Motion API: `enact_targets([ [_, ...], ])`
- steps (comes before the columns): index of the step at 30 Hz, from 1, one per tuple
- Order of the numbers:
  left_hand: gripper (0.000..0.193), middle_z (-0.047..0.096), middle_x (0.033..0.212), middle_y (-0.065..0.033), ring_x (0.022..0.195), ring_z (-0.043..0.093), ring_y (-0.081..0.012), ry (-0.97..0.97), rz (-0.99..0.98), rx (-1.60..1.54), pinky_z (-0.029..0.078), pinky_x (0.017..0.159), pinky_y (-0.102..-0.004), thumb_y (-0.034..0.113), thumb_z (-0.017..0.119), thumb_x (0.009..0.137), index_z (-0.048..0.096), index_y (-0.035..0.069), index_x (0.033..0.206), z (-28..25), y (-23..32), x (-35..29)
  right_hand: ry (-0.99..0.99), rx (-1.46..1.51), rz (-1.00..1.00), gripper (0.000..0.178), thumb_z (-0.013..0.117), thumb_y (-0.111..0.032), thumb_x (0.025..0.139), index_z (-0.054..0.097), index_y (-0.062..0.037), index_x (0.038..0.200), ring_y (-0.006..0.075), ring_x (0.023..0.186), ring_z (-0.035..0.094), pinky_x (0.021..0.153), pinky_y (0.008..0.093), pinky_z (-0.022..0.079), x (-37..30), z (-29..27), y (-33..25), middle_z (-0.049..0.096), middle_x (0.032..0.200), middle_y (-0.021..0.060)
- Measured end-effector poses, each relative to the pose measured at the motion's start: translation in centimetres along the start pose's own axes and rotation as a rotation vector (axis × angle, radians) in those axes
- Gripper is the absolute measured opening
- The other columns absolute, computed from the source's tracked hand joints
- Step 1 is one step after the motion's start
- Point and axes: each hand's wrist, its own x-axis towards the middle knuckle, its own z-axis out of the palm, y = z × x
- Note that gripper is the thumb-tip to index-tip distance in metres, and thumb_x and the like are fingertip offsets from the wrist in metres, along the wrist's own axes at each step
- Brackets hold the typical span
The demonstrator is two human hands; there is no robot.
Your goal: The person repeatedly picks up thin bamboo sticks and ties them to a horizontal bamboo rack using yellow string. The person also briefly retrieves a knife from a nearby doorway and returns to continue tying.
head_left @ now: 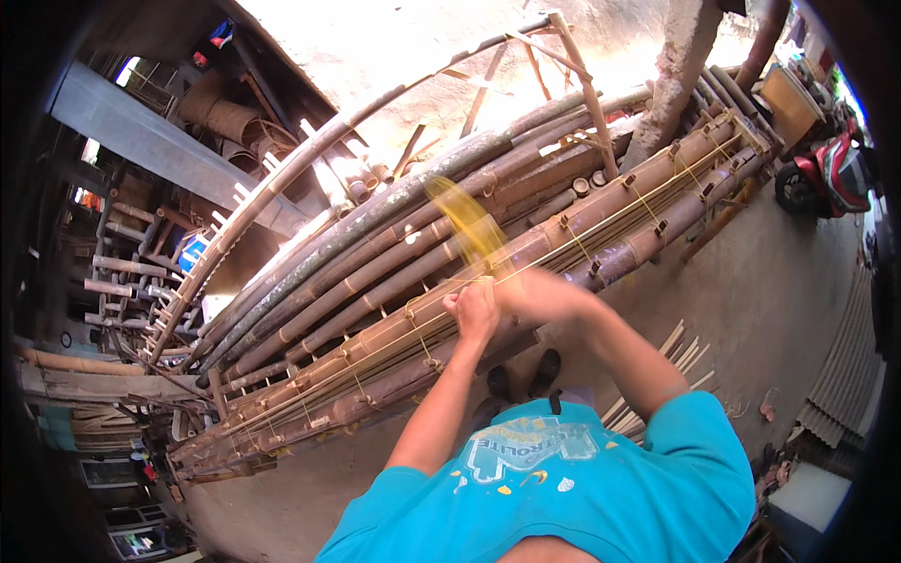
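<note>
My left hand [476,308] is closed over the near side of a long bamboo frame [648,205], and thin yellow cord [483,279] shows at its fingertips. Just right of it, my right hand [527,293] is smeared by motion, so its fingers cannot be made out. A blurred yellow loop or bundle [466,222] swings above both hands, over the poles; its kind is unclear. Long thin bamboo strips [554,255] lie lengthwise between the frame's two thick poles. Short cord ties cross the frame at intervals, beside small upright pegs.
Several thick bamboo poles [375,225] lie behind the frame, under a curved pole with pegs [246,211]. A concrete post [671,80] rises at the far right, near a red motorbike [840,174]. Loose pale strips [680,352] lie on the floor by my right arm.
</note>
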Motion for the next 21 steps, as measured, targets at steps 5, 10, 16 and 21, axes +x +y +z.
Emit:
enact_targets([
  [5, 0.028, 0.074, 0.091, -0.0062, 0.084, 0.067, -0.0179, 0.148, -0.027, -0.174, 0.038, 0.082, -0.0399, 0.026, 0.050, 0.099, 0.073, 0.011, 0.096, 0.1, 0.5, 0.2, 0.303, 0.238, 0.125, 0.043, 0.052, -0.028, 0.101, 0.052, 0.0006, 0.069, 0.0102, 0.059, 0.041, 0.054, 0.0363, 0.039, -6.5, 9.2, 10.9, 0.048, 0.059, 0.0015],
  [10, 0.028, 0.069, 0.075, -0.0075, 0.066, 0.063, -0.0145, 0.139, -0.013, -0.592, 0.047, 0.059, -0.0307, 0.022, 0.050, 0.100, 0.070, 0.002, 0.096, -5.6, 4.3, 9.9, 0.273, -0.066, -0.140, 0.041, 0.052, -0.026, 0.096, 0.055, 0.0024, 0.068, 0.0326, 0.059, 0.053, 0.059, 0.0441, 0.043, -7.9, 7.0, 3.1, 0.051, 0.061, 0.0205],
  [16, 0.030, 0.068, 0.095, -0.0232, 0.093, 0.065, -0.0420, 0.206, 0.011, -0.126, 0.048, 0.082, -0.0523, 0.025, 0.047, 0.096, 0.070, 0.006, 0.096, 3.7, -5.2, 14.2, 0.136, -0.435, 0.021, 0.037, 0.056, -0.025, 0.089, 0.059, -0.0008, 0.061, 0.0378, 0.079, 0.063, 0.078, 0.0481, 0.049, -5.4, 10.4, 8.4, 0.061, 0.067, 0.0189],
  [21, 0.041, 0.069, 0.101, -0.0229, 0.098, 0.065, -0.0412, -0.083, 0.045, -0.249, 0.050, 0.085, -0.0469, 0.035, 0.052, 0.097, 0.064, 0.002, 0.118, -5.1, -7.6, 11.4, 0.386, -0.890, 0.002, 0.023, 0.064, -0.021, 0.084, 0.065, -0.0050, 0.100, 0.0298, 0.084, 0.066, 0.080, 0.0408, 0.051, -5.4, 14.8, 5.9, 0.068, 0.096, 0.0160],
])
